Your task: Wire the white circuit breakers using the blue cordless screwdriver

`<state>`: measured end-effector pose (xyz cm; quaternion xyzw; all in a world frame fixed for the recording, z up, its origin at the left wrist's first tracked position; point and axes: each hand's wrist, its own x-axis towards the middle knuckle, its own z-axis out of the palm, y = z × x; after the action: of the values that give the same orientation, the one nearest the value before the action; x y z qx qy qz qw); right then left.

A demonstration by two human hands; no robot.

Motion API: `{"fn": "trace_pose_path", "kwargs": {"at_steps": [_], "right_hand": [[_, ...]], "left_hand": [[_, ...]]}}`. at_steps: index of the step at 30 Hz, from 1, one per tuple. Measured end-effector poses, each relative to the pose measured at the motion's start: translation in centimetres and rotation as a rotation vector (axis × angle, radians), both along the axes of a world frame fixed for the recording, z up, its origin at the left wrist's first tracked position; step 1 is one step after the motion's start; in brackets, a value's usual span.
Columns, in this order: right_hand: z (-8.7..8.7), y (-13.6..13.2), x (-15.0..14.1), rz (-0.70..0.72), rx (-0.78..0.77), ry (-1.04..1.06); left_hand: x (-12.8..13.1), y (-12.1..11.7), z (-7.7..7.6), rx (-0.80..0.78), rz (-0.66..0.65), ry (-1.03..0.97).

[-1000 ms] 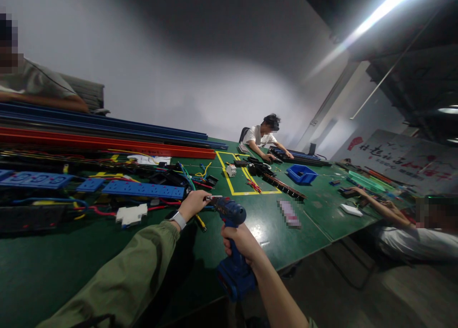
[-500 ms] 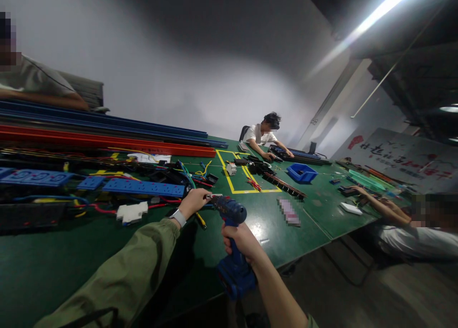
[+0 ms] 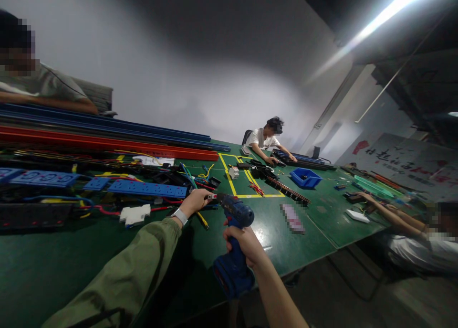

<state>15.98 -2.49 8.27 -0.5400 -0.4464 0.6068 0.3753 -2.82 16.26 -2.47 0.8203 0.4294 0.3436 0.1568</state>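
My right hand (image 3: 244, 243) is wrapped round the handle of a blue cordless drill (image 3: 240, 210), its chuck pointing left and away from me. My left hand (image 3: 194, 202), with a grey watch band at the wrist, is closed in a pinch just off the drill's tip. A small piece with a red and light-coloured end (image 3: 214, 196) shows at these fingertips, too small to name. Beside the left hand lie a strip of blue sockets (image 3: 146, 188), a white circuit breaker (image 3: 135, 215) on red wires, and a yellow-tipped cable (image 3: 202, 220).
Blue and red metal profiles (image 3: 171, 150) run along the table's far left side. Ahead lie yellow tape marks (image 3: 234, 187), a white breaker (image 3: 234, 172), a blue bin (image 3: 305, 177) and a blurred pink rectangle (image 3: 292, 218). Co-workers sit at the left, far end and right.
The drill's head has moved slightly right, its chuck a little farther from my left fingertips, and the battery end has swung slightly left. The whole view has shifted a little.
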Motion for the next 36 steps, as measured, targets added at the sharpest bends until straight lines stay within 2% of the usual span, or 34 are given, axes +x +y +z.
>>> {"fn": "trace_pose_path", "kwargs": {"at_steps": [8,18,27,32,36], "right_hand": [[-0.3,0.6,-1.0,0.013,0.100,-0.056],[-0.5,1.1,-1.6,0.006,0.021,-0.146],[-1.4,1.5,-1.5,0.014,0.063,-0.135],[-0.9,1.3,-1.5,-0.006,0.045,-0.132],[-0.5,1.1,-1.6,0.047,-0.008,-0.126]], "left_hand": [[-0.2,0.7,-0.3,0.007,0.015,0.017],[-0.2,0.7,-0.3,-0.008,0.028,0.006],[0.0,-0.1,0.7,-0.024,0.040,-0.013],[0.0,-0.4,0.8,-0.009,0.043,-0.015],[0.0,-0.3,0.7,-0.011,0.043,-0.017]]}}
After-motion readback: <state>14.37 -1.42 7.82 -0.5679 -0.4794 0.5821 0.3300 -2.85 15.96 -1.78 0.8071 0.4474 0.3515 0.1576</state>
